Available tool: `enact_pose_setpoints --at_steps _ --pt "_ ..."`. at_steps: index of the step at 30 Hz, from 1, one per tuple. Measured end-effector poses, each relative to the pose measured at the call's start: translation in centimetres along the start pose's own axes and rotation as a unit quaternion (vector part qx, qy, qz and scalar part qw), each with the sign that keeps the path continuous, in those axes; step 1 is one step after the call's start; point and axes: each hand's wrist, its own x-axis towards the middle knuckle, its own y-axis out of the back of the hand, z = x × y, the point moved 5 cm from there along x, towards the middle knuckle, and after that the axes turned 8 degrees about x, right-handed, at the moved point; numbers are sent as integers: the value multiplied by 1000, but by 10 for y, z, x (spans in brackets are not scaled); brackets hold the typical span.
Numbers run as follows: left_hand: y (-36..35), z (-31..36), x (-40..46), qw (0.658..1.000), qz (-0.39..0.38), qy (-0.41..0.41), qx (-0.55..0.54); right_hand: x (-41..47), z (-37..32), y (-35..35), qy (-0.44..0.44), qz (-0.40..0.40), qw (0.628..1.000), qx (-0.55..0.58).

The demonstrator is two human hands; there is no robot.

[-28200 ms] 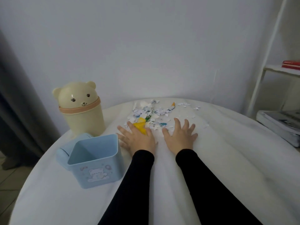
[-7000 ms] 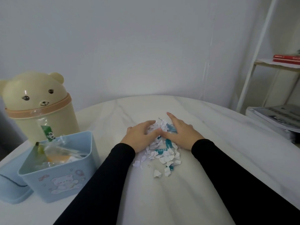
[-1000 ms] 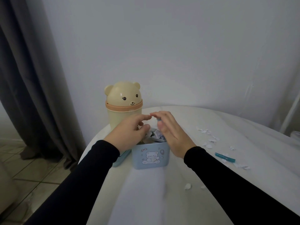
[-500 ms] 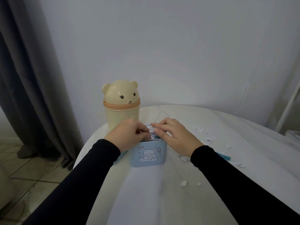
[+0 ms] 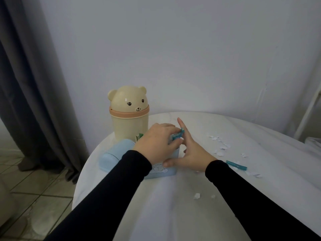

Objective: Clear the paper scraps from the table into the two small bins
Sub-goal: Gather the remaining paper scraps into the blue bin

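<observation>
The small blue bin [image 5: 167,171] with a bear print stands at the table's left side, mostly covered by my hands. My left hand [image 5: 157,140] lies over its top and presses down on the scraps inside. A teal scrap [image 5: 178,135] sticks out from under its fingers, and a green scrap [image 5: 139,136] pokes up behind it. My right hand [image 5: 189,154] rests against the bin's right side, fingers straight, thumb on the front wall. The cream bear-shaped bin [image 5: 129,119] stands behind, lid on. Loose white scraps [image 5: 220,146] and a teal strip [image 5: 237,165] lie to the right.
The blue bin's lid [image 5: 113,154] lies left of it near the edge of the white round table [image 5: 173,214]. Two small white scraps [image 5: 197,195] lie nearer me. A grey curtain [image 5: 34,84] hangs at left over tiled floor. A white shelf post [image 5: 309,110] stands at right.
My hands have dropped from above the blue bin onto it. My left hand now presses on the scraps, and my right hand has slid to the bin's right side.
</observation>
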Motion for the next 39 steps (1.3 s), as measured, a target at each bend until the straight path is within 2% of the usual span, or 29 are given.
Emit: enact_pose_setpoints --at_steps 3,7,13,15,19,23,25,28,31,36,39 --pt "-5 2 8 1000 6 16 -18 6 6 -4 -4 9 1000 29" --pt "-8 -4 11 997 44 35 -52 9 6 -8 4 33 999 10" --pt "10 -32 11 992 61 114 14 13 6 -13 -8 -13 999 29" --pt "15 -46 6 991 16 127 38 15 8 -12 -15 -17 999 36" --pt "6 -53 -8 970 -150 138 129 17 8 -14 -19 -23 999 30" --pt "20 -46 -13 965 -205 162 4 18 7 -15 -16 -27 999 28" --pt "23 -43 -15 962 -228 152 -3 18 7 -15 -13 -31 999 25" --pt "18 -39 -14 971 -210 113 32 18 7 -14 -14 -32 999 25" --pt "10 -42 -9 976 -179 120 -4 18 4 -14 -16 -26 1000 7" --pt "7 -42 -5 975 -193 113 -4 17 1 -13 -10 -32 999 14" --pt "24 -47 -6 977 -154 133 -57 18 -2 -14 -1 -51 998 38"
